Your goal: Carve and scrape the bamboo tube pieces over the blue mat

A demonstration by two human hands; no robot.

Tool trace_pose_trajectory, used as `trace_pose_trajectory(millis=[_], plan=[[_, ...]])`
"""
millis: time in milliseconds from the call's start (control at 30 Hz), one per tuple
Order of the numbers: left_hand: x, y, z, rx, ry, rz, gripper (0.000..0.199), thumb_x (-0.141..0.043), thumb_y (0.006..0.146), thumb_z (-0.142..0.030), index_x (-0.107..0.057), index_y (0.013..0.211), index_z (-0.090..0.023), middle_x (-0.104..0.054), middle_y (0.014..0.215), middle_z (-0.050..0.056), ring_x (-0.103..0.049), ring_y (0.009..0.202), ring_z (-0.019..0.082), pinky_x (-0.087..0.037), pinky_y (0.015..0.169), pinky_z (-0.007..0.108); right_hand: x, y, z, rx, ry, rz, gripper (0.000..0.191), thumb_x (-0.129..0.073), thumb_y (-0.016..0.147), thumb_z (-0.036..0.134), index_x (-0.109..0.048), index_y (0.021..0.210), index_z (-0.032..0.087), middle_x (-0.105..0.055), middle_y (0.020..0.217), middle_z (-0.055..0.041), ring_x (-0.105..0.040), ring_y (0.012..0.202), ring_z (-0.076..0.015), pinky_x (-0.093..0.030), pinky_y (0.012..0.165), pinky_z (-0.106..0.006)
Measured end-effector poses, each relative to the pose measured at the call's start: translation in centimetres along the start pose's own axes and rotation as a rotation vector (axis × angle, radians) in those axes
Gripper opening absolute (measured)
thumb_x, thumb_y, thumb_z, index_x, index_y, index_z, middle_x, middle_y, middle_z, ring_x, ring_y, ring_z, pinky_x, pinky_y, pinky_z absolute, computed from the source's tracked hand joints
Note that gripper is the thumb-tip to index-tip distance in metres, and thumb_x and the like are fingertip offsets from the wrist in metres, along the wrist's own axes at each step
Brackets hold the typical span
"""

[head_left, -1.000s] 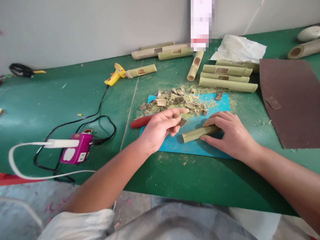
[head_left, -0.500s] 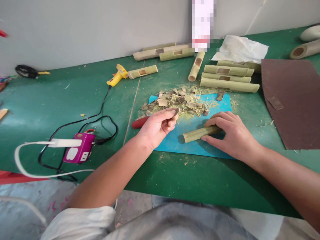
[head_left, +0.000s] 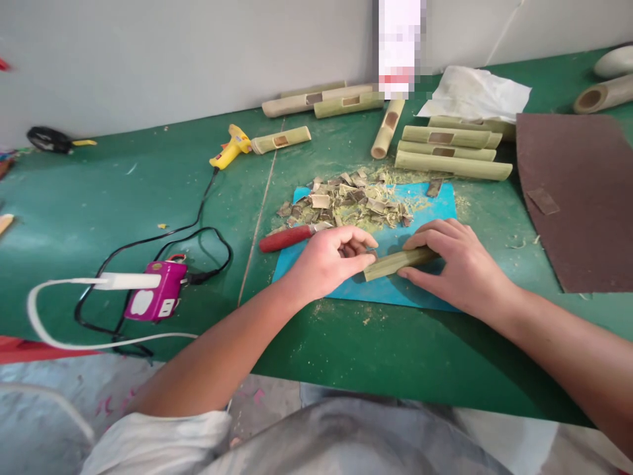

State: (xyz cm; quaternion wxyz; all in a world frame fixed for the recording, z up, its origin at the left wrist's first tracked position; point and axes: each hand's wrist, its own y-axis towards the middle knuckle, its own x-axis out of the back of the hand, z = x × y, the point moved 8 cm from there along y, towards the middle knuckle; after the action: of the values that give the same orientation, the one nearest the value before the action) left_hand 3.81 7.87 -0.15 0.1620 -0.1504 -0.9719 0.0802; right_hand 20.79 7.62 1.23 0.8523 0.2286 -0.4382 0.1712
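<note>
- Red-handled metal tool (head_left: 287,239): now uncovered.
- Left hand (head_left: 326,260): returned to bamboo's end, thumb and fingers pinching small brown scrap (head_left: 374,254); contact resumption likely.
- Pale-green split bamboo piece (head_left: 388,265): over blue sheet (head_left: 284,264), gripped between right hand's (head_left: 459,264) thumb and fingers.

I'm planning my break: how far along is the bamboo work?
Looks done: several tubes at the back, with openings cut. In hand: a bamboo piece, gripped by the right hand, left hand near its end. Possibly left: the front tube, showing no opening.
</note>
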Motion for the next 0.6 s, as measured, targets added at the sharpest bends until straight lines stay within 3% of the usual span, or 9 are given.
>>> trace_pose_trajectory(millis=[300, 467, 600], plan=[[0.03, -0.18, -0.11, -0.051, 0.126, 0.003, 0.009, -0.071, 0.076, -0.022, -0.07, 0.083, -0.016, -0.058, 0.065, -0.002, -0.051, 0.059, 0.009, -0.042, 0.055, 0.021, 0.01, -0.01, -0.03, -0.004, -0.003, -0.004, 0.02, -0.066, 0.08, 0.038, -0.063, 0.093, 0.024, -0.064, 0.095, -0.0062, -0.056, 0.089, -0.0246, -0.042, 0.075, -0.04], [-0.4, -0.28, -0.4, -0.052, 0.092, -0.005, 0.017, -0.068, 0.079, -0.02, -0.07, 0.095, -0.017, -0.055, 0.063, -0.004, -0.05, 0.057, 0.009, -0.041, 0.055, 0.021, -0.04, -0.01, -0.04, 0.001, 0.001, -0.003, 0.02, -0.066, 0.081, 0.039, -0.062, 0.094, 0.025, -0.064, 0.095, -0.0061, -0.056, 0.088, -0.0243, -0.042, 0.076, -0.04], [-0.55, -0.23, -0.65, -0.087, 0.152, -0.007, 0.011, -0.068, 0.078, -0.018, -0.072, 0.088, -0.017, -0.055, 0.067, -0.002, -0.05, 0.059, 0.009, -0.041, 0.056, 0.021, -0.12, -0.01, -0.16, -0.003, -0.001, 0.007, 0.021, -0.066, 0.081, 0.039, -0.062, 0.095, 0.024, -0.064, 0.096, -0.0065, -0.056, 0.089, -0.0243, -0.042, 0.077, -0.04]])
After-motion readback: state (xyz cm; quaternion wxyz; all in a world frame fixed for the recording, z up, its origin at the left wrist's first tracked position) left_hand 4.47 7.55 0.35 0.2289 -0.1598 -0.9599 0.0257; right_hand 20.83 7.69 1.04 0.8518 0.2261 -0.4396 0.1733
